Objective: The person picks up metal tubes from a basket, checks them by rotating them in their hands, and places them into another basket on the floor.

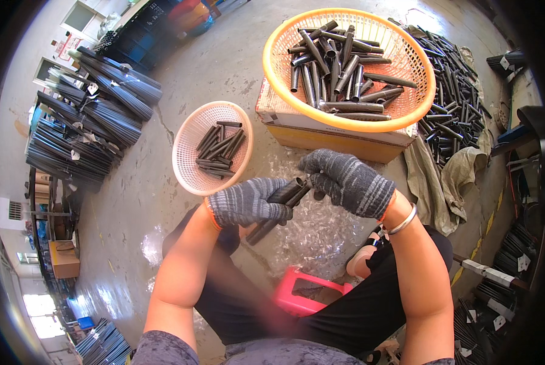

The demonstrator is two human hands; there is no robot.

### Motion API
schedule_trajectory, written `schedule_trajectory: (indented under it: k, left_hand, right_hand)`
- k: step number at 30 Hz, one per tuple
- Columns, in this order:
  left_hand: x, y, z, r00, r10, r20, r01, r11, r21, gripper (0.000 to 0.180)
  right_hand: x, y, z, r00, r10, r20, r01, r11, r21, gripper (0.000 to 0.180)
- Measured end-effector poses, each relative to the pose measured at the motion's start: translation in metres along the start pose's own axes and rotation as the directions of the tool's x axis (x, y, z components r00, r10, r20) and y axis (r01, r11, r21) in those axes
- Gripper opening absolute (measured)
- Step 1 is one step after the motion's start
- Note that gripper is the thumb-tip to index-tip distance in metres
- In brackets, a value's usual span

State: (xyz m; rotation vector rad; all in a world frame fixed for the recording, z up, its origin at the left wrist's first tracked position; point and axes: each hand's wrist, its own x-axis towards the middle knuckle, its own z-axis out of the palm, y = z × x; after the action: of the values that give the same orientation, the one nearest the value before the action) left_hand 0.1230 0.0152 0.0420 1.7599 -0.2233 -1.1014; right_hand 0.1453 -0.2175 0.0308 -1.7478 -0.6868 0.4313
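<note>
Left hand (248,204) in grey knit glove, clenched round a small bundle of black tubes (279,207); bundle runs diagonal, lower ends poking out under the fist, upper ends toward the other hand. Right hand (345,181), same glove type, fingers curled onto the top end of that bundle, pinching what looks like one tube — can't tell for sure, glove hides the fingertips. Silver bangle (404,220) on right wrist. Both hands meet mid-frame above the person's knees, over the concrete floor (163,182)

Just ahead-left of left hand: small pink basket (190,170) with a few short black tubes in it, rim near the left knuckles. Ahead-right: big orange basket (417,67) full of longer tubes, sitting on a cardboard box (321,131). Loose tube pile (458,103) on sacking to the right. Red plastic stool (296,292) under the person. Bundled long rods (96,115) stacked far left

Risk, judged: grip on bundle is loose-looking at the low end, so a tug by the right hand could slide tubes out onto the floor; knit gloves may snag on cut tube ends. Orange basket overhangs the box edge, a bump could tip it

Room: open floor between hands and both baskets, clear reach to the pink one; right side crowded by pile and sacking
</note>
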Motion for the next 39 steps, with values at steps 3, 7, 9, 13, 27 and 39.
schedule_trajectory:
  k: [3, 7, 9, 13, 27, 39]
  left_hand:
    - [-0.001, 0.007, -0.003, 1.0, 0.013, 0.028, -0.014, 0.999, 0.046, 0.032]
    - [-0.005, 0.015, 0.002, 1.0, -0.002, -0.011, 0.002, 1.0, -0.024, 0.028]
    - [-0.002, 0.006, 0.001, 0.997, 0.07, -0.04, -0.07, 0.997, 0.021, 0.027]
    - [-0.005, 0.006, -0.002, 0.998, -0.017, -0.062, 0.024, 0.993, 0.113, 0.026]
    - [-0.003, 0.003, -0.002, 1.0, 0.011, -0.004, -0.012, 0.997, -0.07, 0.033]
    - [-0.012, 0.019, -0.002, 0.999, 0.039, -0.014, -0.041, 0.936, -0.348, 0.037]
  right_hand:
    - [0.0, -0.014, 0.001, 0.921, 0.369, 0.128, -0.391, 0.867, 0.31, 0.015]
    - [0.002, 0.001, 0.002, 0.972, 0.225, 0.07, -0.234, 0.956, 0.178, 0.029]
    - [0.003, 0.006, 0.002, 0.995, 0.031, 0.096, -0.026, 0.998, -0.056, 0.041]
    - [0.005, 0.001, 0.011, 0.998, 0.013, 0.059, -0.003, 0.985, -0.175, 0.051]
    - [0.005, -0.012, -0.003, 0.974, 0.226, -0.029, -0.186, 0.864, 0.468, 0.013]
    - [0.017, 0.001, -0.008, 0.85, 0.255, -0.462, 0.372, 0.332, 0.867, 0.01]
